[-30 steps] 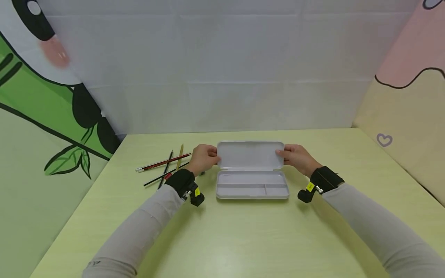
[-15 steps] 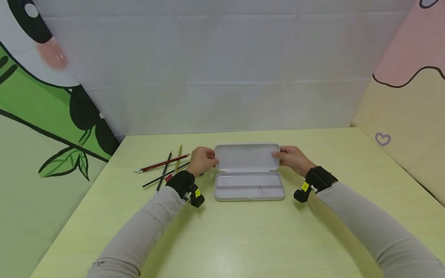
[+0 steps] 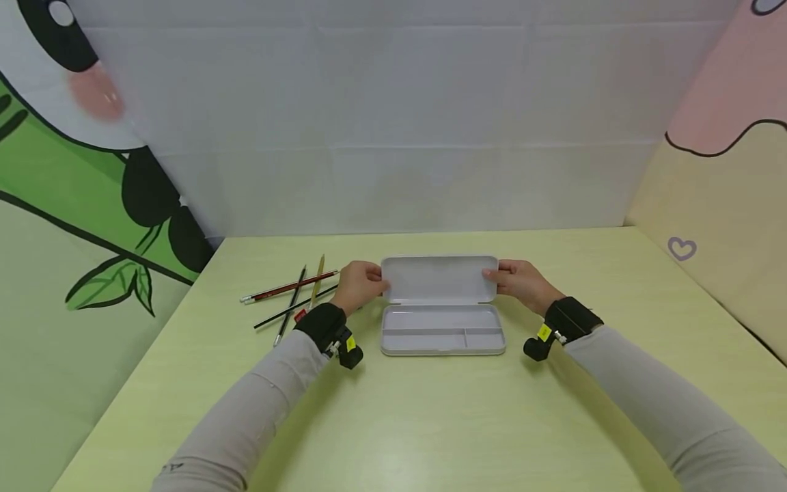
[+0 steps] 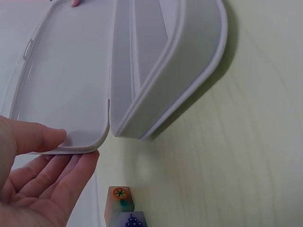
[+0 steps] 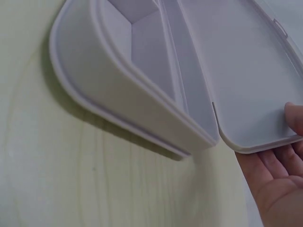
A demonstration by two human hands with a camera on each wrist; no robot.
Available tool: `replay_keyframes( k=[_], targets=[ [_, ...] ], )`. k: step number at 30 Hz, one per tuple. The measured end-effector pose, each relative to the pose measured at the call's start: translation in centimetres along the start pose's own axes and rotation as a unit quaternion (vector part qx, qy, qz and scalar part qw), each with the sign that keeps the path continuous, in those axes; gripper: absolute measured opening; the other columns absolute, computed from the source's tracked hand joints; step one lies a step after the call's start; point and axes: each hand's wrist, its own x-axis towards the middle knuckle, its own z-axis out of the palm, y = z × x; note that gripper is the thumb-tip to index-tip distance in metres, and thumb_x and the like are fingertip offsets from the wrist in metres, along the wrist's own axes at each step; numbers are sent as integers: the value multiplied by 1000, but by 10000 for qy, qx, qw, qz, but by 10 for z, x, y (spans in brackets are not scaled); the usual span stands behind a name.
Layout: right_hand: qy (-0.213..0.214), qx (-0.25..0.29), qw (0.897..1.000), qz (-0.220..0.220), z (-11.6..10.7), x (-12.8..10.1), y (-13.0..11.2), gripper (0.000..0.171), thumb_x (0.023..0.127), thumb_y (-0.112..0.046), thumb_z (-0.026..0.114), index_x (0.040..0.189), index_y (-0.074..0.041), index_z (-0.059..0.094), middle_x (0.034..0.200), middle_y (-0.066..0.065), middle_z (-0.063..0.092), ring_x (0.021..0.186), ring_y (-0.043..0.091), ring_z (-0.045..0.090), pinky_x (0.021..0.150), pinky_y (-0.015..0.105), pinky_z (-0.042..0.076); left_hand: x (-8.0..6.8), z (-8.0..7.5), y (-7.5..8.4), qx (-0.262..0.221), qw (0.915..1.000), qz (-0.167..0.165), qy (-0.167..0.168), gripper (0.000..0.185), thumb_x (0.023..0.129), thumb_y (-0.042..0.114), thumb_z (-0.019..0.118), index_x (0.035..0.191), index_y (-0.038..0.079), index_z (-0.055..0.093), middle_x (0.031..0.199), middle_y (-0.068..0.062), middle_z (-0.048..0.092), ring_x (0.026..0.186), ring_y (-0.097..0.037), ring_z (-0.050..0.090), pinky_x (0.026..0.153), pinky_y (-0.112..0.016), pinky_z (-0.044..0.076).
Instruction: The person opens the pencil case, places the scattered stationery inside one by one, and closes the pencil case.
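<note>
A white pencil case [image 3: 443, 342] lies on the table with its lid [image 3: 439, 279] raised. Its tray has a long back section and a front row split by a divider; no items show inside. My left hand [image 3: 359, 285] pinches the lid's left edge, thumb on the inner face and fingers behind, as the left wrist view shows at the lid corner [image 4: 80, 137]. On the opposite side my right hand [image 3: 524, 283] holds the lid's right edge in the same way, its thumb [image 5: 294, 117] on the inner face in the right wrist view.
Several pencils [image 3: 289, 290] lie crossed on the table [image 3: 399, 424] left of my left hand, with a small red item [image 3: 300, 315] among them. Two small blocks with fruit pictures [image 4: 119, 201] sit beside the case in the left wrist view. A pale wall [image 3: 418, 123] stands behind.
The lid's top edge and both hands sit slightly lower in the head view than one second ago, with a slight camera shift. Both hands keep their hold on the lid.
</note>
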Motion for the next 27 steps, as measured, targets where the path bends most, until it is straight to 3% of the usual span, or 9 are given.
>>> replay_keyframes(
  k=[5, 10, 22, 27],
  targets=[
    [22, 59, 10000, -11, -2, -3, 0, 59, 99, -24, 53, 144, 9, 34, 146, 29, 40, 115, 13, 58, 100, 27, 50, -4, -1, 5, 20, 10000, 66, 70, 31, 86, 15, 69, 112, -2, 67, 107, -21, 70, 97, -31, 67, 77, -33, 55],
    [15, 111, 9999, -32, -2, -6, -1, 59, 98, -24, 54, 143, 9, 36, 145, 29, 41, 100, -2, 58, 97, 24, 50, -13, -10, 8, -78, 9997, 219, 45, 36, 87, 18, 69, 118, -1, 65, 112, -21, 69, 104, -32, 66, 81, -34, 56],
    [344, 250, 9989, 174, 9, -15, 3, 55, 98, -23, 55, 138, 10, 40, 142, 27, 45, 92, -3, 60, 89, 17, 52, -38, -51, 6, -275, 9987, 431, -83, 36, 92, 18, 64, 122, -1, 62, 118, -22, 67, 110, -33, 63, 95, -39, 51],
    [385, 309, 9987, 152, 15, -19, 7, 55, 97, -23, 57, 137, 11, 41, 129, 15, 56, 90, -4, 61, 87, 16, 53, -42, -60, -6, -275, 9975, 627, -166, 36, 92, 18, 64, 123, 0, 61, 120, -21, 65, 113, -33, 62, 96, -38, 51]
  ],
)
